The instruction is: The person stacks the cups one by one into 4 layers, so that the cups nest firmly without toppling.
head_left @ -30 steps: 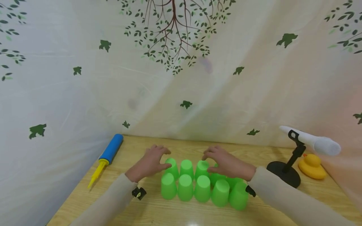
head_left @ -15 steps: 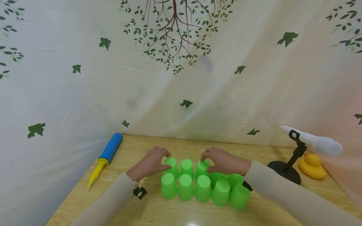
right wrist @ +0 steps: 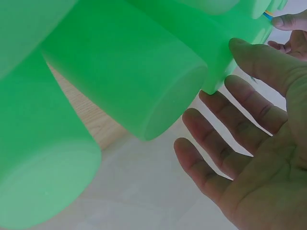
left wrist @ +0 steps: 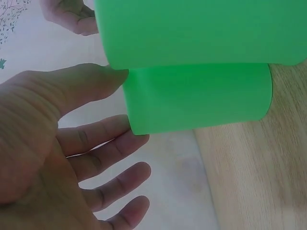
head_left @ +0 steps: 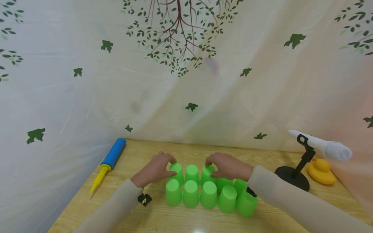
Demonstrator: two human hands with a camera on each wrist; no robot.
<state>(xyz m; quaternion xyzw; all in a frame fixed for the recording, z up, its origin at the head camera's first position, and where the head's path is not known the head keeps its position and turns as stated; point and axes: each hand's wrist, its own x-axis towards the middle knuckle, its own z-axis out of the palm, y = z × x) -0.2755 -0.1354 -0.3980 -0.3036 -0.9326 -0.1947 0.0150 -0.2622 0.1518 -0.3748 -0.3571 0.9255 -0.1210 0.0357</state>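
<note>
Several bright green plastic cups stand upside down in two rows on the wooden table. My left hand pinches the raised base of the leftmost back cup. In the left wrist view, its thumb touches one side of that cup and fingertips touch the other. At the third back cup, my right hand holds the base between thumb and fingers; the right wrist view shows its lower fingers spread apart. Between the two held cups stands another back cup. My right hand and sleeve partly hide the back cups farther right.
The front row of cups stands close before the back row. A blue and yellow hand pump lies at left. A white microphone on a black stand and a yellow rubber duck are at right. A printed curtain hangs behind.
My right hand has shifted slightly left, and its fingers have come in around the third back cup's base. The left hand has stayed almost still, its fingers now against its cup.
</note>
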